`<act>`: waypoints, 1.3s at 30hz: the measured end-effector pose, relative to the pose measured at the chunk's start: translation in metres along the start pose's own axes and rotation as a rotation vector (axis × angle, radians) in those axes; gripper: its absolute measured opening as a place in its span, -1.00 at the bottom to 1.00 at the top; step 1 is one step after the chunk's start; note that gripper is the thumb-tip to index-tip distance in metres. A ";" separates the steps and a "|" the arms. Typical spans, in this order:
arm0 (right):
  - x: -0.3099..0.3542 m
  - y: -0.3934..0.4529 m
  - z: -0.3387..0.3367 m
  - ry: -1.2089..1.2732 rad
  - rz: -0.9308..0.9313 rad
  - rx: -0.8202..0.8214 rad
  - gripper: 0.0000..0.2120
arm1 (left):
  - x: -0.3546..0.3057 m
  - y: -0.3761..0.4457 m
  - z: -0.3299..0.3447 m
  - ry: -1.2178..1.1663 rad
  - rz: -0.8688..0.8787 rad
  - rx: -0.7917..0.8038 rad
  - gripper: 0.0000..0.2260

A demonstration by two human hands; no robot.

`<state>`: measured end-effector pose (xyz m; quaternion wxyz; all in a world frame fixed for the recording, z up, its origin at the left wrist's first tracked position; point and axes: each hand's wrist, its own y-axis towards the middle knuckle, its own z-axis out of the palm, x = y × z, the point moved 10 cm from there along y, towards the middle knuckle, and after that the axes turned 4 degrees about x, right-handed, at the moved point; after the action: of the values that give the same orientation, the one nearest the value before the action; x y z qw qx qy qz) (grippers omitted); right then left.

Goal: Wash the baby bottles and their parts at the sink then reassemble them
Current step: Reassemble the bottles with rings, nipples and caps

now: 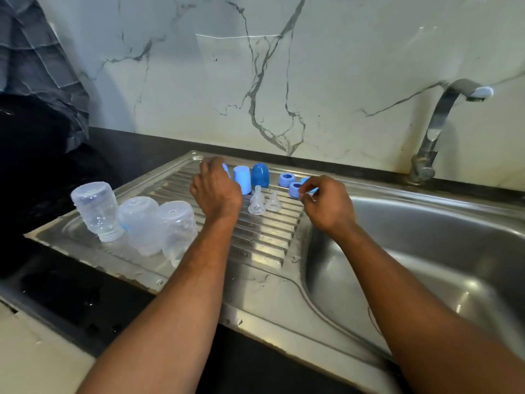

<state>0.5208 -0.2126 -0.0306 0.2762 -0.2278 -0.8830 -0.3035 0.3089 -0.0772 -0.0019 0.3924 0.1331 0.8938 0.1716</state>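
Three clear bottles (133,220) stand upside down in a row at the left of the ribbed drainboard (255,237). Behind them my left hand (216,189) curls round a pale blue cap (225,168), beside a second pale cap (242,179) and a dark blue one (260,174). Two clear teats (264,201) sit in front. My right hand (326,204) pinches a blue ring (311,190) near two more rings (289,183), beside the sink basin (426,251).

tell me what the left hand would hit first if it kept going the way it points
Probably the light blue plastic cap that the left hand already grips; beyond it, the raised back rim of the steel drainboard. Depth is uncertain.
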 end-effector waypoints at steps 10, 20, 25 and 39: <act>-0.011 -0.004 0.007 -0.114 0.027 0.065 -0.91 | 0.010 -0.001 0.033 0.146 0.033 0.193 -0.45; -0.064 -0.004 -0.015 -0.031 0.250 -0.061 -0.97 | -0.086 -0.053 0.057 0.207 0.591 0.229 -0.60; -0.081 -0.014 -0.022 -0.039 0.267 -0.150 -0.82 | -0.109 -0.086 0.098 0.257 0.775 0.422 -0.71; -0.033 0.061 0.027 -0.314 0.085 0.156 -0.56 | -0.069 -0.051 0.092 0.353 0.468 0.254 -0.57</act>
<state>0.5703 -0.1589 -0.0443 0.1645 -0.2875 -0.9256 -0.1831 0.4179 -0.1309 -0.0362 0.1613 0.3512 0.9075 0.1646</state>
